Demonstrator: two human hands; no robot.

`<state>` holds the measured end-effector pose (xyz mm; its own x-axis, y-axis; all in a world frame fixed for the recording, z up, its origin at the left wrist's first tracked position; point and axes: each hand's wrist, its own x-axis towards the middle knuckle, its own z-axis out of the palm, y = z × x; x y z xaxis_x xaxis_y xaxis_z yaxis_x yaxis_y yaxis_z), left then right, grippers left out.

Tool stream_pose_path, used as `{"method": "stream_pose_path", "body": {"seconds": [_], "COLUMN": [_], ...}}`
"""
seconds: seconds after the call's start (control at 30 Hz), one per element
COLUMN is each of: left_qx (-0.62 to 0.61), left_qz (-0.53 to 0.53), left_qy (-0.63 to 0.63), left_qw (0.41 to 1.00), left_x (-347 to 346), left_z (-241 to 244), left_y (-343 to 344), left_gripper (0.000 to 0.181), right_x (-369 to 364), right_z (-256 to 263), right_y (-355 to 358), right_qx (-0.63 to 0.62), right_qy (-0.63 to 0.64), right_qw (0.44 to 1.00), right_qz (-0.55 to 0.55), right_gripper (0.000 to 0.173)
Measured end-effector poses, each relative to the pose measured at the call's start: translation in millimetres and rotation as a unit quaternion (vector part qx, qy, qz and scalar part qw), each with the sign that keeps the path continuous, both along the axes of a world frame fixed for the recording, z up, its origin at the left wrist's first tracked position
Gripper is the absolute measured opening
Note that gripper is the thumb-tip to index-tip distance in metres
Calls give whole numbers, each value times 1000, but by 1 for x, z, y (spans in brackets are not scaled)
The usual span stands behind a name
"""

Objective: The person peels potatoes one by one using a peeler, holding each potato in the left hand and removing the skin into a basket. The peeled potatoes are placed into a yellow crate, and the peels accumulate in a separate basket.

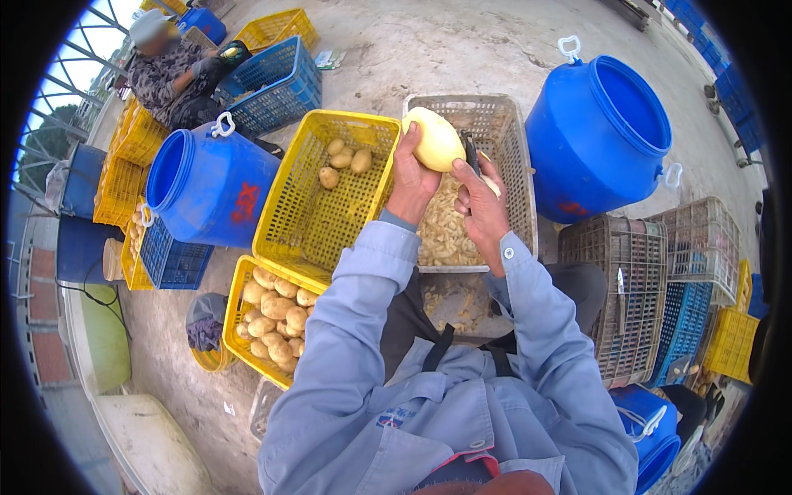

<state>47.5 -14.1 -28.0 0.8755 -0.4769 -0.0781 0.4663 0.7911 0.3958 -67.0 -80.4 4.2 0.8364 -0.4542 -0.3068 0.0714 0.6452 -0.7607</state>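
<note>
A large peeled potato [435,140] is held up in my left hand [416,176], thumb along its near side. My right hand [481,201] grips a black-handled peeler [471,151], which touches or nearly touches the potato's right side; its blade is mostly hidden. Below both hands stands a grey plastic crate [526,185] with a layer of pale peelings [447,230] in it. A yellow crate [309,204] to its left holds several unpeeled potatoes [361,161] at its far end. Nearer my left sleeve, another yellow crate [238,309] is heaped with unpeeled potatoes [277,307].
Blue plastic drums stand on the right [557,142] and left [223,179]. Stacked crates [625,303] rise beside my right knee. At the upper left a person [167,80] in gloves works beside a blue crate [278,93]. A small basket [213,359] sits at lower left.
</note>
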Motion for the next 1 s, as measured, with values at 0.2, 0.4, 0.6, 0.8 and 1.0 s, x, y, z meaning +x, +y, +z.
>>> {"method": "stream_pose_path", "body": {"seconds": [0.2,0.4,0.6,0.8,1.0], "left_qx": [25,11,26,-6,-90], "left_qz": [-5,-10,-14,-16,-24], "left_qy": [-115,-120,-54,-51,-54], "left_qw": [993,993,998,999,994], "left_x": [-3,-8,-7,2,8], "left_z": [5,13,9,6,9], "left_y": [-1,3,2,11,14], "left_gripper": [42,41,44,47,48], "right_x": [4,2,5,-2,-12], "right_z": [-6,-4,-1,8,-8], "right_y": [2,3,12,20,-5], "right_qx": [-146,-364,-531,-408,-330], "right_qy": [-80,-96,-87,-119,-54], "right_qw": [982,918,824,897,939], "right_qz": [-95,-125,-176,-123,-77], "right_gripper": [55,49,44,38,34]}}
